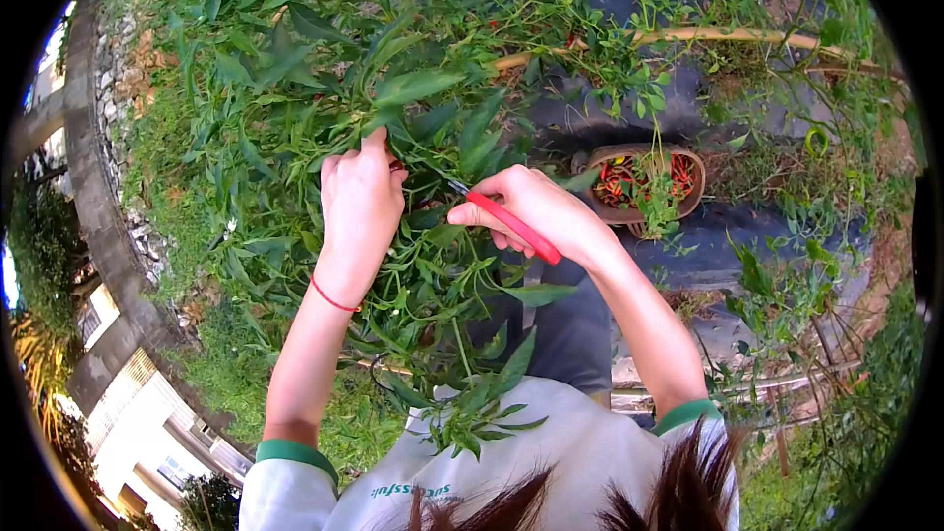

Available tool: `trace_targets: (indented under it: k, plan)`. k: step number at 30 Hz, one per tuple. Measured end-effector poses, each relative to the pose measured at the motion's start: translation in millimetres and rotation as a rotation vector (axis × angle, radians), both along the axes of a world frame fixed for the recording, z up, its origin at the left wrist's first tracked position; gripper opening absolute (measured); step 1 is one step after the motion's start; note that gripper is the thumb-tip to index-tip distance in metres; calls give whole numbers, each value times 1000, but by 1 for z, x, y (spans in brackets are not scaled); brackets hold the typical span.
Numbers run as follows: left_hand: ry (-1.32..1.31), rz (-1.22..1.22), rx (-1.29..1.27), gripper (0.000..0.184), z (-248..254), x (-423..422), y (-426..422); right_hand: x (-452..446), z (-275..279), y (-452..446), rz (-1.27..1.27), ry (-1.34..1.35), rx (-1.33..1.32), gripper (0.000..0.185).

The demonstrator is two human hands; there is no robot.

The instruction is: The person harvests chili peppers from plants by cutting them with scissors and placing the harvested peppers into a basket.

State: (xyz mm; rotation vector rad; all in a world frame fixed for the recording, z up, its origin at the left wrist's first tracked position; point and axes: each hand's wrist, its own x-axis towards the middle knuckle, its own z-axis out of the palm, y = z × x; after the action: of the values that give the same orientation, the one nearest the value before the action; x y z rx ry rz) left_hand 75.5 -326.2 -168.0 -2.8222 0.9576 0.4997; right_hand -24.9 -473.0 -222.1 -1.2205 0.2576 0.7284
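My right hand point(536, 205) is wrapped around red-handled scissors point(521, 226), with the short metal tip pointing up and left into the leaves. My left hand point(364, 192) is closed among the stems of a leafy green pepper plant point(413, 88), just left of the scissors' tip. A small dark red bit shows by its fingers, but what they pinch is mostly hidden. Leaves and thin stems surround both hands, and a lower branch point(477, 403) hangs over the front of my shirt.
A brown basket point(699, 199) holding red and yellow chili peppers point(618, 185) stands to the right, partly behind a leafy sprig. Dark plastic sheeting point(713, 241) covers the ground between plants. A pale bent pole point(728, 33) crosses the upper right. Stones point(106, 79) line the left side.
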Motion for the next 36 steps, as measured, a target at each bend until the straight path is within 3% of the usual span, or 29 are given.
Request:
trace_targets:
  k: [3,5,6,9,14,18,22,25,34,36]
  plan:
    - [-18,16,26,27,2,-3,-6,-10,-4,4,-51,-24,-66,33]
    - [-53,18,-216,24,2,-3,-7,-18,7,-6,-107,-181,-258,35]
    - [-54,75,-340,24,3,-2,-10,-25,10,-10,-126,-128,-188,35]
    - [439,465,-990,16,18,-1,-29,-47,27,-19,-344,-79,-164,35]
    - [567,602,-1400,17,29,2,-44,-70,47,-20,-486,-115,-491,52]
    - [691,604,-1484,16,45,-7,-49,-88,40,-20,-618,-81,-356,52]
    - [805,599,-1450,20,67,-23,-52,-107,49,-27,-665,-33,-405,51]
    - [888,661,-1429,26,81,-39,-58,-124,50,-30,-823,-6,-243,51]
    - [1174,588,-1096,52,100,-101,-83,-173,45,-26,-1013,55,-251,48]
    - [1421,484,-1047,48,100,-129,-85,-188,37,-23,-1082,79,-253,44]
